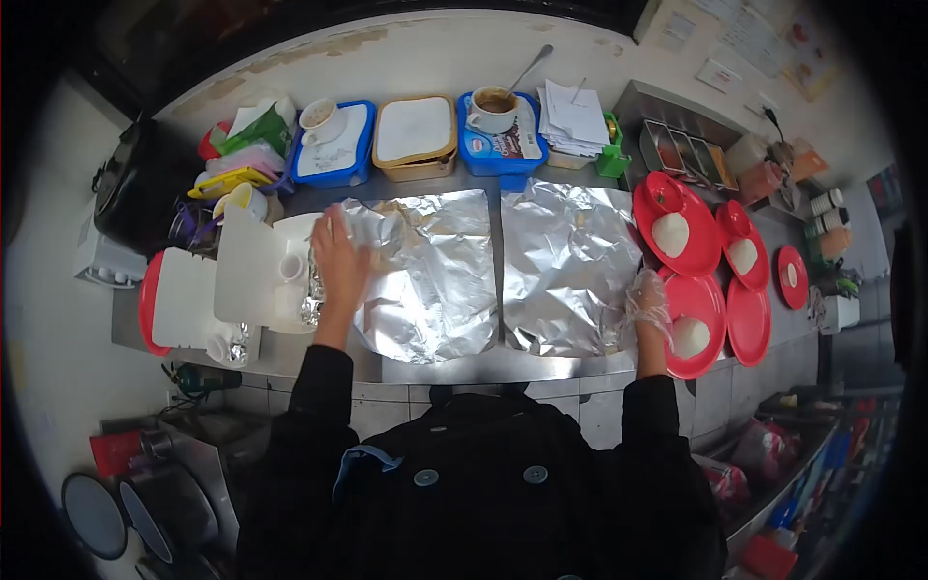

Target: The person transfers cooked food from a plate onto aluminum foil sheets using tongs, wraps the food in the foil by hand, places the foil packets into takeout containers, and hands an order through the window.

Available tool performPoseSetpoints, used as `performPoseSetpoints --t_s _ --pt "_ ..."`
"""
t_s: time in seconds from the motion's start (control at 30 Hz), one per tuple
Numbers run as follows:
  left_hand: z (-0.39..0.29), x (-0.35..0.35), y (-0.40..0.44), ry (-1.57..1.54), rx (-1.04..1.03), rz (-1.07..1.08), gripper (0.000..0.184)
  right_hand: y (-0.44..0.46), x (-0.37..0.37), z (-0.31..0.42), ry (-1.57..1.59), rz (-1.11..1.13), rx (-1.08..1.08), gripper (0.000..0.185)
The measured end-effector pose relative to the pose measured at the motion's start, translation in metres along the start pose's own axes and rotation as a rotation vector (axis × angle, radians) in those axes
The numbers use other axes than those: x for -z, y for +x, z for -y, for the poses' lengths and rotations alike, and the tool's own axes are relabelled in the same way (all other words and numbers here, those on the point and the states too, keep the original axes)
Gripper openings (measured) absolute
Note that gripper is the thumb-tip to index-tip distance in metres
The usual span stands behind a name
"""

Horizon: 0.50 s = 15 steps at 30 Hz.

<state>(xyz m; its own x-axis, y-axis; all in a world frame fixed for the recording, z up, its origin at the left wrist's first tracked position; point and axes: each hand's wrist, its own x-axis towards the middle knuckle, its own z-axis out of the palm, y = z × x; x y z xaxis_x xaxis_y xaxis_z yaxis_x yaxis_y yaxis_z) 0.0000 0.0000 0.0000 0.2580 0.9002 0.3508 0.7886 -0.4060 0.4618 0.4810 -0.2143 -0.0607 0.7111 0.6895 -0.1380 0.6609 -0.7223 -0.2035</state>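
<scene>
Silver and crinkled, the left foil sheet (425,280) starts right beside my left hand (340,269), which lies along its left edge. The fingers of that hand are stretched out and a little apart, palm down and slightly blurred; I cannot tell whether they press on the foil or just skim it. My right hand (651,307), in a clear plastic glove, is well to the right of the left foil sheet, at the far edge of the right foil sheet (565,271). Blur and the loose plastic hide its fingertips, so I cannot tell whether they pinch that edge. Between the two sheets, just right of the left one, runs a narrow strip of the steel counter (454,371).

Just left of the left foil sheet, partly behind my left hand, sits an open white takeaway box (246,275) with a small white cup (288,269) in it. A second open box (184,300) lies farther left, over a red plate (151,307).

Beyond the far edge of the left foil sheet stand a beige tub (416,130) and, to its right, a blue ice cream tub (527,145) bearing a white mug (492,118) with a spoon in it. Well to the right of the left foil sheet, past my right hand, red plates (710,360) carry white mounds of what looks like rice (689,338).
</scene>
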Motion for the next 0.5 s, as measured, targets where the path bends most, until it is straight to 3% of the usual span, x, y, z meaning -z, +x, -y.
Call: performPoseSetpoints --t_s 0.03,0.1,0.17,0.23,0.3,0.37,0.43,0.5 --pt "-0.016 -0.003 -0.007 0.015 -0.106 -0.008 0.076 -0.008 -0.008 -0.004 -0.004 -0.084 0.073 0.039" --pt "-0.034 -0.015 -0.006 0.049 -0.253 0.255 0.072 -0.005 -0.024 0.016 0.043 -0.185 0.147 0.036" --pt "-0.056 -0.05 -0.043 0.088 -0.221 0.388 0.073 -0.011 -0.005 0.005 -0.09 -0.247 0.188 0.029" --pt "-0.059 -0.064 -0.059 0.158 -0.216 0.512 0.075 -0.015 -0.001 0.018 -0.267 -0.194 0.075 0.041" --pt "-0.053 -0.068 -0.064 0.137 -0.18 0.523 0.082 -0.049 0.013 0.06 -0.262 -0.291 0.321 0.056" --pt "-0.05 -0.069 -0.069 0.122 -0.205 0.516 0.082 -0.084 0.021 0.11 -0.17 -0.222 0.565 0.068" --pt "-0.05 -0.061 -0.069 0.177 -0.116 0.555 0.082 -0.094 -0.009 0.126 -0.164 -0.158 0.538 0.065" --pt "-0.042 -0.06 -0.077 0.205 -0.157 0.539 0.084 -0.086 -0.036 0.126 -0.088 -0.197 0.357 0.065"
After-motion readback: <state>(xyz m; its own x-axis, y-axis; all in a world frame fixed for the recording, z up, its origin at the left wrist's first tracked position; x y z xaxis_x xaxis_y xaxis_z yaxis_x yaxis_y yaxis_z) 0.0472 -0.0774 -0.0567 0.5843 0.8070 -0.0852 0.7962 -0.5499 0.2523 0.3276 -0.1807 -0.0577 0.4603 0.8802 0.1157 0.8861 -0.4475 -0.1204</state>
